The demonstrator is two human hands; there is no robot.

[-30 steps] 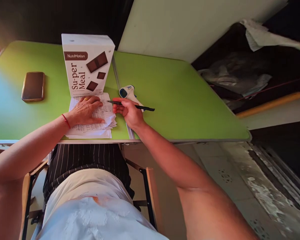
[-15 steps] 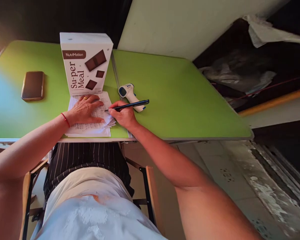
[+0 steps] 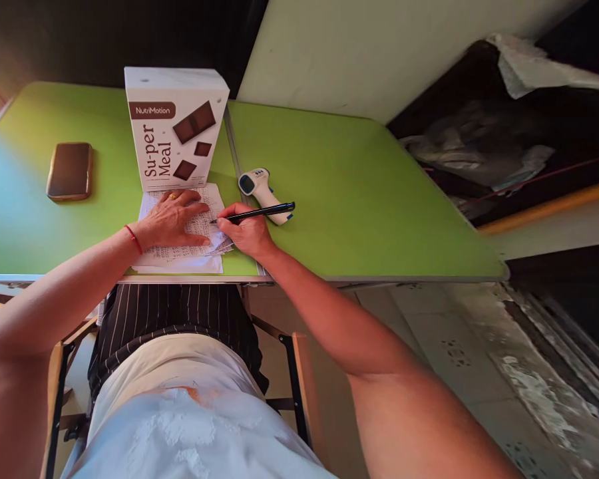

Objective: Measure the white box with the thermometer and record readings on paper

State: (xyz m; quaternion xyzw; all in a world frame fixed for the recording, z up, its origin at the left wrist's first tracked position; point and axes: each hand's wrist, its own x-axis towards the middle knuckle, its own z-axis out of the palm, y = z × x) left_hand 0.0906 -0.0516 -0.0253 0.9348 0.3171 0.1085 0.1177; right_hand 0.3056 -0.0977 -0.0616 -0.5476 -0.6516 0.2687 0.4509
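Sheets of paper [image 3: 180,261] covered in small handwriting lie at the front edge of the green table. Spread flat on them, fingers apart, is my left hand [image 3: 174,221], with a ring and a red wrist string. My right hand [image 3: 249,231] pinches a black pen [image 3: 267,210], its tip at the written lines just right of my left fingers. The pen slants up to the right, its rear end over a white infrared thermometer [image 3: 264,193]. Directly behind the papers stands a white NutriMotion box [image 3: 180,133], upright. My hands cover part of the writing.
A dark phone-like case [image 3: 70,171] rests on the left of the green table [image 3: 359,193]. A metal seam crosses the tabletop beside the box. The wall is behind, and plastic-wrapped items [image 3: 479,146] sit in a dark recess at right. A folding chair's armrest [image 3: 304,392] is below.
The view has shifted slightly, so the table items appear a little further right. The pen's rear end has dipped a little. Both hands keep their places on the paper.
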